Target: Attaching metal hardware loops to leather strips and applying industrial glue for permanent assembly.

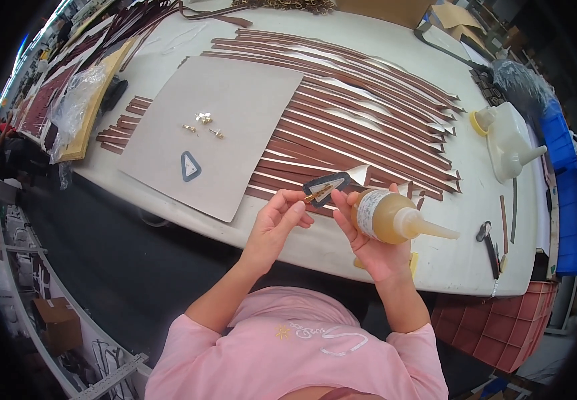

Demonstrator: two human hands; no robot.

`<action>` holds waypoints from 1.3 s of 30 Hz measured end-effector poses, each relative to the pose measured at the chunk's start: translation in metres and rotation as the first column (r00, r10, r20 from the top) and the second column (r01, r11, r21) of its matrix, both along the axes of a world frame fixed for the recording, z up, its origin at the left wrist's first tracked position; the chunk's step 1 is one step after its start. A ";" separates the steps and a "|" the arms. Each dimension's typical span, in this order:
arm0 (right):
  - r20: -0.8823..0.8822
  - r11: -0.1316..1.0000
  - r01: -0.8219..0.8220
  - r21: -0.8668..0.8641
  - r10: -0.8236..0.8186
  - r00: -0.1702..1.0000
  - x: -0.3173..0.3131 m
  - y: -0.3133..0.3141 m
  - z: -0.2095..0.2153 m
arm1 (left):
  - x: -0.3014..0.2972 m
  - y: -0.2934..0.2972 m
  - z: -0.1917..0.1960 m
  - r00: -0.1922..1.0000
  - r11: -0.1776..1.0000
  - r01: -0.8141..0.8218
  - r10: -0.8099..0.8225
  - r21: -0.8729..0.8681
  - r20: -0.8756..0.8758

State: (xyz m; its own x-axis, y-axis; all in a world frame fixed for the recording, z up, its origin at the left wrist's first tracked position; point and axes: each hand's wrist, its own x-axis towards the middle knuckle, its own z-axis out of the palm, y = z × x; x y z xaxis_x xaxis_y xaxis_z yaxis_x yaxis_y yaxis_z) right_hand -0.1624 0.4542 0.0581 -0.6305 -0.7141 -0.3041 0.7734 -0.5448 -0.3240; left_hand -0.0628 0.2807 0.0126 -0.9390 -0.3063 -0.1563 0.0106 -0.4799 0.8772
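My left hand (pixel 276 223) pinches a small gold metal piece (pixel 310 199) between thumb and fingertips. My right hand (pixel 385 257) is wrapped round a squeeze bottle (pixel 385 217) of amber liquid, its long nozzle pointing right. Between the hands is a dark triangular patch (pixel 314 185) with a pale centre, at the right hand's thumb and fingertips; gold bits show on it. Which fingers carry the patch is partly hidden. A similar triangular patch (pixel 189 167) lies flat on the grey board (pixel 248 93), below a few small gold metal fittings (pixel 204 118).
Many brown strips (pixel 368 133) lie in rows across the white table (pixel 475 253). To the right are a white bottle (pixel 508 143) with a nozzle, scissors (pixel 490 247) and blue bins (pixel 560 193). A red crate (pixel 495 323) stands below the table's right edge.
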 end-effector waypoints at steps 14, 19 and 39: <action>-0.036 0.965 -0.136 0.223 0.147 0.988 -0.008 0.004 0.000 | 0.017 0.002 -0.005 0.986 0.948 0.168 -0.158 -0.269 0.060; -0.004 0.933 -0.241 0.267 0.251 0.968 -0.010 0.006 0.000 | 0.021 0.002 -0.006 0.974 0.971 0.215 -0.206 -0.102 0.096; -0.887 0.626 0.710 0.324 -0.059 0.457 -0.019 0.030 -0.044 | 0.068 0.022 -0.035 0.980 0.993 0.020 -0.042 0.116 0.196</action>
